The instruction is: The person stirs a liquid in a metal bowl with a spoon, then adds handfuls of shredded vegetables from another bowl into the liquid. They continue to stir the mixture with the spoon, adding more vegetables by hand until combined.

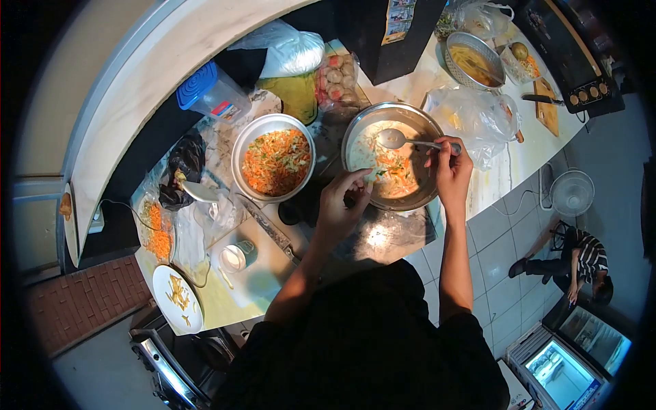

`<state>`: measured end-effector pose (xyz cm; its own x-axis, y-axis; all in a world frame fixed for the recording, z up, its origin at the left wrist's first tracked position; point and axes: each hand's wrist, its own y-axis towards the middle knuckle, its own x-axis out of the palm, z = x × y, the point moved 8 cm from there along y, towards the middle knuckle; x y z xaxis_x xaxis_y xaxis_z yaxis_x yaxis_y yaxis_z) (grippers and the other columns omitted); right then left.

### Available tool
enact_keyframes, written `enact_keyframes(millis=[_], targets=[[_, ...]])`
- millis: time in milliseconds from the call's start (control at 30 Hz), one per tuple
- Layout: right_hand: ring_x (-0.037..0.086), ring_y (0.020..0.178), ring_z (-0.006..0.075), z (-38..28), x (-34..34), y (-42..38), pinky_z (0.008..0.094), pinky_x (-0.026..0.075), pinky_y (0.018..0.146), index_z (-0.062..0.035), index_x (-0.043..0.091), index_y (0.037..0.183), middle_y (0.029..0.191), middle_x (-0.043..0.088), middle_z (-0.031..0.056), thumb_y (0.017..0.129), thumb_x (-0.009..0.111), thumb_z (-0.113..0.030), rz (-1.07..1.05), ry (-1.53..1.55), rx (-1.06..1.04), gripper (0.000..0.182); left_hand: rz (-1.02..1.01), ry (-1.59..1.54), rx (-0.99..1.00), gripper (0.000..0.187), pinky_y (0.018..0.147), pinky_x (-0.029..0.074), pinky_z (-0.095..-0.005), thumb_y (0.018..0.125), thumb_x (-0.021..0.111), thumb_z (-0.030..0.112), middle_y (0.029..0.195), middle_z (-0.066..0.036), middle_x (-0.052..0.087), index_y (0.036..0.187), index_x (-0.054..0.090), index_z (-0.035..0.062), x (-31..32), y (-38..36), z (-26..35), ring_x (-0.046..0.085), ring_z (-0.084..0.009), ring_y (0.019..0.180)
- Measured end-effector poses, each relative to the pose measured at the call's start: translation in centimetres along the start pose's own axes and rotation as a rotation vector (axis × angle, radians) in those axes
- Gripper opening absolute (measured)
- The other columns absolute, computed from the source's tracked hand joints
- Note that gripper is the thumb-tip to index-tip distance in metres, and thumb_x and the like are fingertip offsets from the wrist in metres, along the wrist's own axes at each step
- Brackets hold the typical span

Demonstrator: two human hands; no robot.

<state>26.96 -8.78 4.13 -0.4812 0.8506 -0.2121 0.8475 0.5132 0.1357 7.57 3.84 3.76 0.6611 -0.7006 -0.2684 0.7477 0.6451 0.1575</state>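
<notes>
A large metal bowl (432, 123) holds a pale batter with shredded orange and green vegetables (396, 174) near its front side. My right hand (452, 171) grips the handle of a metal spoon (392, 139), whose head is over the batter. At the bowl's front left edge is my left hand (345, 201), its thumb and fingers curved toward each other around a dark gap; whether something small is between the fingertips I cannot make out. Left of it stands a second metal bowl (239, 160) filled with chopped carrot and green vegetables (277, 162).
A long knife (270, 227) and a glass jar (236, 257) lie left of my left forearm. A white plate (164, 301) is at the far left. Plastic bags (471, 123) and a colander (454, 65) are at the right. A person (581, 263) sits at the far right.
</notes>
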Motion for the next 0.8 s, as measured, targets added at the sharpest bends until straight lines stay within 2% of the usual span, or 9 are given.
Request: enact_keyframes(millis=[100, 167, 267, 333, 367, 433, 600, 700, 800], targets=[[0.055, 0.058, 0.0063, -0.4, 0.8, 0.2, 0.0203, 0.039, 0.050, 0.0005, 0.056, 0.098, 0.071, 0.059, 0.0039, 0.102, 0.045, -0.017, -0.038, -0.017, -0.004, 0.021, -0.004, -0.007, 0.003, 0.029, 0.069, 0.046, -0.0259, 0.083, 0.067, 0.005, 0.080, -0.002, 0.056, 0.112, 0.066, 0.0061, 0.0, 0.0, 0.0, 0.054, -0.0112, 0.071], [0.054, 0.059, 0.0059, -0.5, 1.4, 0.2, 0.0202, 0.039, 0.050, 0.0001, 0.056, 0.099, 0.071, 0.059, 0.0035, 0.102, 0.044, -0.016, -0.068, -0.011, -0.017, 0.021, -0.009, 0.053, 0.083, 0.030, 0.062, 0.049, -0.0243, 0.082, 0.067, 0.001, 0.080, -0.006, 0.056, 0.113, 0.064, 0.0022, 0.0, 0.1, 0.4, 0.056, -0.0108, 0.066], [0.054, 0.062, 0.0052, -1.7, 2.2, 0.0, 0.0198, 0.038, 0.051, -0.0009, 0.056, 0.100, 0.071, 0.058, 0.0019, 0.102, 0.044, -0.015, -0.128, 0.012, -0.047, 0.019, -0.017, 0.050, 0.042, 0.030, 0.061, 0.049, -0.0247, 0.082, 0.067, 0.001, 0.080, -0.006, 0.056, 0.113, 0.064, 0.0023, 0.1, 0.0, -0.2, 0.056, -0.0111, 0.066], [0.051, 0.061, 0.0053, -2.0, 2.9, -0.5, 0.0206, 0.038, 0.051, 0.0001, 0.056, 0.099, 0.069, 0.056, 0.0007, 0.101, 0.045, -0.013, -0.280, 0.010, -0.003, 0.018, -0.009, 0.055, 0.066, 0.030, 0.061, 0.049, -0.0248, 0.082, 0.067, 0.001, 0.080, -0.006, 0.056, 0.113, 0.064, 0.0025, 0.0, -0.1, 0.0, 0.056, -0.0112, 0.066], [0.051, 0.061, 0.0053, -2.1, 2.5, -0.5, 0.0206, 0.038, 0.051, 0.0001, 0.056, 0.099, 0.069, 0.056, 0.0007, 0.101, 0.045, -0.013, -0.280, 0.011, -0.005, 0.018, -0.003, 0.060, 0.090, 0.030, 0.061, 0.049, -0.0249, 0.082, 0.067, 0.001, 0.079, -0.006, 0.056, 0.113, 0.064, 0.0026, -0.1, 0.0, 0.2, 0.056, -0.0113, 0.066], [0.048, 0.059, 0.0053, -2.4, 2.5, -1.0, 0.0214, 0.037, 0.052, 0.0015, 0.056, 0.096, 0.065, 0.053, 0.0003, 0.100, 0.046, -0.011, -0.451, -0.216, -0.090, 0.017, -0.005, 0.051, 0.080, 0.031, 0.061, 0.049, -0.0249, 0.082, 0.067, 0.001, 0.079, -0.006, 0.056, 0.113, 0.064, 0.0026, -0.1, 0.0, 0.2, 0.056, -0.0114, 0.066], [0.046, 0.057, 0.0055, -3.9, 1.2, -0.9, 0.0225, 0.037, 0.052, 0.0024, 0.058, 0.093, 0.064, 0.052, 0.0014, 0.099, 0.048, -0.011, -0.376, -0.254, -0.098, 0.018, 0.005, 0.048, 0.086, 0.030, 0.061, 0.049, -0.0243, 0.082, 0.067, 0.000, 0.078, -0.006, 0.056, 0.112, 0.064, 0.0025, 0.0, -0.2, 0.2, 0.056, -0.0108, 0.066], [0.050, 0.060, 0.0066, -3.1, 1.4, -0.3, 0.0230, 0.039, 0.053, 0.0028, 0.059, 0.098, 0.065, 0.055, 0.0029, 0.099, 0.048, -0.012, -0.171, -0.269, -0.126, 0.019, -0.022, 0.032, 0.073, 0.036, 0.061, 0.049, -0.0239, 0.080, 0.069, 0.001, 0.081, -0.005, 0.055, 0.115, 0.063, 0.0034, 0.3, -0.2, -0.2, 0.054, -0.0103, 0.067], [0.053, 0.064, 0.0083, -2.3, 3.4, -1.6, 0.0254, 0.042, 0.056, 0.0028, 0.059, 0.097, 0.072, 0.058, 0.0061, 0.100, 0.045, -0.012, -0.318, -0.160, -0.080, 0.020, -0.003, -0.032, 0.038, 0.041, 0.061, 0.048, -0.0237, 0.077, 0.073, 0.002, 0.085, -0.004, 0.053, 0.117, 0.060, 0.0046, 0.4, -0.3, -0.3, 0.051, -0.0096, 0.069]])
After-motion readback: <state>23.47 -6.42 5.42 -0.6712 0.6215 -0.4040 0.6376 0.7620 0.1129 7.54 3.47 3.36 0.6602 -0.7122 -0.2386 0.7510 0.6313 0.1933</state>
